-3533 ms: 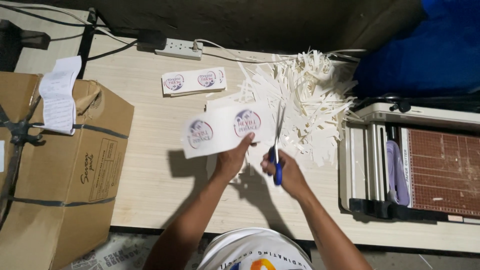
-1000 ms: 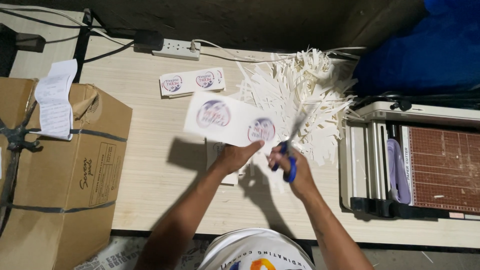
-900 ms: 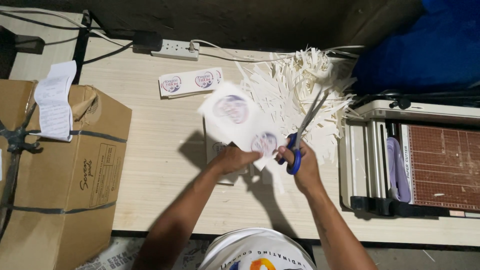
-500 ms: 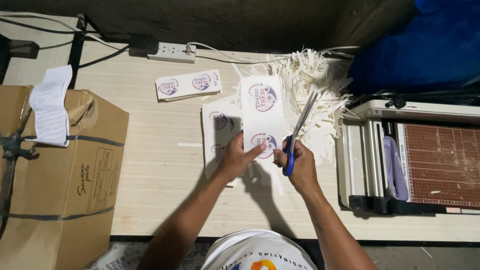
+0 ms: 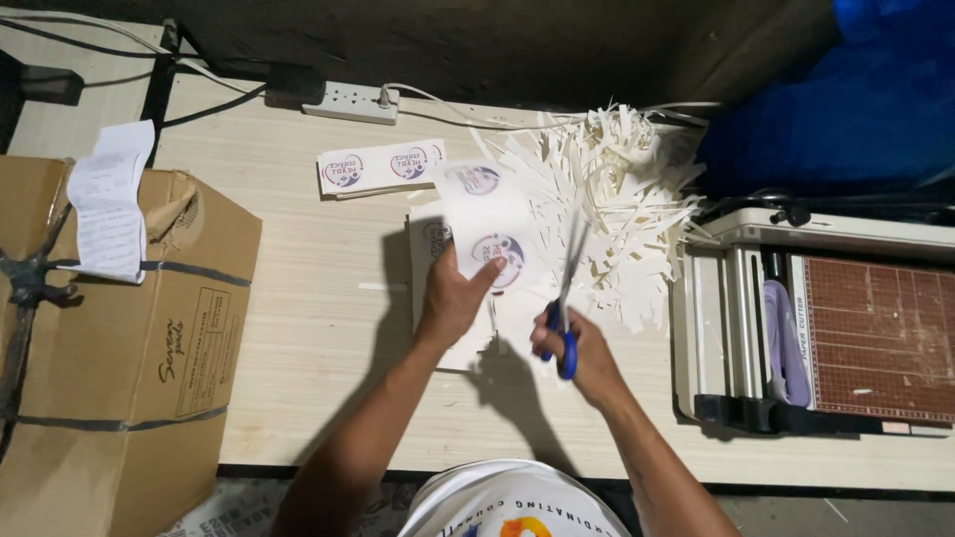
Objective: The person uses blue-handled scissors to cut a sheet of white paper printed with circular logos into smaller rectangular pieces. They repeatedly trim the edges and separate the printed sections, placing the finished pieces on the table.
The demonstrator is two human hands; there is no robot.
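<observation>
My left hand (image 5: 453, 298) holds a white paper sheet (image 5: 487, 221) printed with two round blue and red emblems, gripping it at its lower edge above the wooden table (image 5: 308, 328). My right hand (image 5: 582, 348) grips blue-handled scissors (image 5: 565, 308), whose blades point up along the sheet's right edge. A stack of similar printed sheets (image 5: 428, 259) lies on the table under my left hand. Another small pile of printed strips (image 5: 381, 166) lies further back.
A heap of white paper offcuts (image 5: 607, 209) covers the table at the back right. A paper trimmer with a brown gridded bed (image 5: 846, 328) stands at the right. A cardboard box (image 5: 109, 328) with a white slip on it is at the left. A power strip (image 5: 350, 101) lies at the back.
The sheet was turned from lying crosswise to standing lengthwise in my left hand. The scissors moved along its right edge, blades pointing up.
</observation>
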